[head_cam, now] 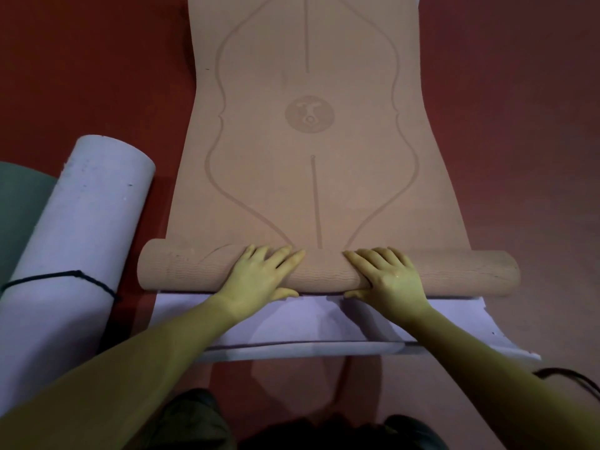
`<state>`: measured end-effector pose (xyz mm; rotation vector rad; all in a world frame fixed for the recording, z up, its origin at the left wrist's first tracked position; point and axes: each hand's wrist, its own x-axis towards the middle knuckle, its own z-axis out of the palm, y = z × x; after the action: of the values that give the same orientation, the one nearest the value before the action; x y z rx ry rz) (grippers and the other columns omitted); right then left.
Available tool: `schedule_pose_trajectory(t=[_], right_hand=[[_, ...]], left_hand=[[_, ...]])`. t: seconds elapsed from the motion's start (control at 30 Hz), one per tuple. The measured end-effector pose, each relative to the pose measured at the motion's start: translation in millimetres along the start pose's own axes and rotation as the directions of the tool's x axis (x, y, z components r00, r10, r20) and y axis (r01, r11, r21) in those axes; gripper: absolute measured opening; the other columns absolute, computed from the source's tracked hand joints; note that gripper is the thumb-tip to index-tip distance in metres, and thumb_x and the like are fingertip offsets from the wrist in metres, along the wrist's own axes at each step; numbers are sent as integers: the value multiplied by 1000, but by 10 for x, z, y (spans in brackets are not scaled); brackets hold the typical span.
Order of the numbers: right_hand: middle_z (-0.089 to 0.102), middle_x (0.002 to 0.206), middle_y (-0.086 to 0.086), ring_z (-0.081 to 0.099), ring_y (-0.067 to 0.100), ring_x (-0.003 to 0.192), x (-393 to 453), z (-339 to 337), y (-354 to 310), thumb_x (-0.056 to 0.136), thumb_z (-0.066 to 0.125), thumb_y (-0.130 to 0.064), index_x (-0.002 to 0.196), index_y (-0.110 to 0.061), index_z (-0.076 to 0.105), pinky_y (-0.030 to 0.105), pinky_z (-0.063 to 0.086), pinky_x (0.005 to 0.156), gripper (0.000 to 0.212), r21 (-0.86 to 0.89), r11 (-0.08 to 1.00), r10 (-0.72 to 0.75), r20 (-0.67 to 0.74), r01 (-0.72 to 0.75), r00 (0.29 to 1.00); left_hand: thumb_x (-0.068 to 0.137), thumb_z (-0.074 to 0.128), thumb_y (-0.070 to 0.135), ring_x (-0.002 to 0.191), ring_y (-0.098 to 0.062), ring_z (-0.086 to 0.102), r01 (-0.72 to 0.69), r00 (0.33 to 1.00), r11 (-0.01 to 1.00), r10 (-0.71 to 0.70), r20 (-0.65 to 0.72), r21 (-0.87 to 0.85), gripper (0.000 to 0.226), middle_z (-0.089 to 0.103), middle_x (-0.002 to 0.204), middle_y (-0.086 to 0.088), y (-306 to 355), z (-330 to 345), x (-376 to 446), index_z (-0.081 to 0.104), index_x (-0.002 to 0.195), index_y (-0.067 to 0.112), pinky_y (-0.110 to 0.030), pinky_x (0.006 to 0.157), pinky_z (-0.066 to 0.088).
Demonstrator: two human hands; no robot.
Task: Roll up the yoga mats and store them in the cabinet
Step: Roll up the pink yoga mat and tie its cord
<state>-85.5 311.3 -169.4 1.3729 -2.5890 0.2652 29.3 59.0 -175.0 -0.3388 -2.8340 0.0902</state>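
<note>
Tan yoga mat lies on the red floor, its near end rolled into a tube. Left hand and right hand rest flat on the roll, fingers spread, thumbs tucked beneath. Lavender mat lies flat underneath. Rolled lavender mat, tied with black cord, lies left.

Both bare forearms extend forward and converge slightly. The left hand and right hand lie palm-down, side by side and apart, fingers straight and spread, pointing forward, thumbs tucked low toward the body.
</note>
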Motion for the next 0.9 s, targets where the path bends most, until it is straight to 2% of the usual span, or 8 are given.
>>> schedule_pose_trajectory(t=[0.1, 0.2, 0.33, 0.43, 0.53, 0.63, 0.8, 0.9], right_hand=[[65, 110, 10, 60, 32, 95, 53, 15, 59, 77, 55, -62, 125, -12, 57, 45, 41, 90, 70, -28, 999, -42, -26, 41, 999], [61, 123, 14, 56, 36, 108, 62, 23, -56, 87, 54, -47, 132, -13, 48, 48, 37, 100, 56, -2, 999, -39, -101, 39, 994], [51, 140, 10, 45, 35, 126, 61, 73, -175, 92, 45, -49, 141, -16, 46, 51, 26, 110, 60, 29, 999, 26, -34, -25, 999], [54, 137, 9, 50, 34, 124, 307, 108, -37, 95, 35, -50, 140, -18, 48, 51, 23, 109, 57, -56, 996, 72, 30, -70, 997], [57, 133, 13, 54, 35, 121, 572, 151, 69, 96, 32, -49, 135, -18, 53, 53, 21, 107, 55, -104, 986, 137, 88, -128, 987], [56, 133, 17, 54, 36, 121, 546, 175, -47, 95, 36, -42, 132, -9, 56, 50, 27, 107, 53, -56, 981, 186, 18, -185, 982], [37, 149, 18, 36, 35, 136, 212, 213, -265, 92, 44, -31, 142, -8, 43, 49, 24, 112, 55, 32, 992, 123, -28, -122, 992], [36, 150, 16, 35, 33, 137, 315, 237, -157, 94, 42, -36, 143, -10, 44, 48, 23, 113, 55, 35, 993, 116, -26, -115, 993]], left_hand=[[79, 39, 66, 78, -27, 66, -54, 998, 998, 53, -16, -26, 72, 69, 107, -5, -137, 64, 87, 45, 129, 15, -34, 70, 56], [76, 40, 67, 78, -26, 68, -35, 999, 994, 34, -13, -106, 73, 70, 102, -5, -286, 92, 213, 47, 128, 16, -32, 67, 57], [78, 39, 64, 84, -28, 68, -2, 997, 995, 10, 77, -100, 70, 69, 106, -8, -358, 91, 295, 63, 123, 15, -34, 71, 55], [89, 38, 49, 101, -32, 63, 84, 995, 996, -86, 51, 28, 57, 63, 123, -14, -245, 61, 264, 60, 128, 14, -41, 87, 50], [91, 36, 45, 121, -39, 52, 238, 968, 970, -240, 70, 42, 57, 53, 137, -15, -42, 46, 238, 52, 136, 14, -54, 102, 40], [91, 35, 47, 124, -39, 49, 293, 946, 956, -294, 140, 25, 58, 53, 137, -13, -96, 31, 363, 50, 138, 16, -55, 104, 36], [89, 33, 50, 116, -37, 56, 294, 917, 956, -276, 287, -21, 60, 59, 129, -13, -330, 37, 616, 54, 134, 16, -53, 97, 42], [89, 34, 44, 119, -35, 55, 327, 914, 945, -314, 259, -8, 58, 58, 130, -13, -251, 22, 635, 56, 132, 12, -52, 99, 42]])
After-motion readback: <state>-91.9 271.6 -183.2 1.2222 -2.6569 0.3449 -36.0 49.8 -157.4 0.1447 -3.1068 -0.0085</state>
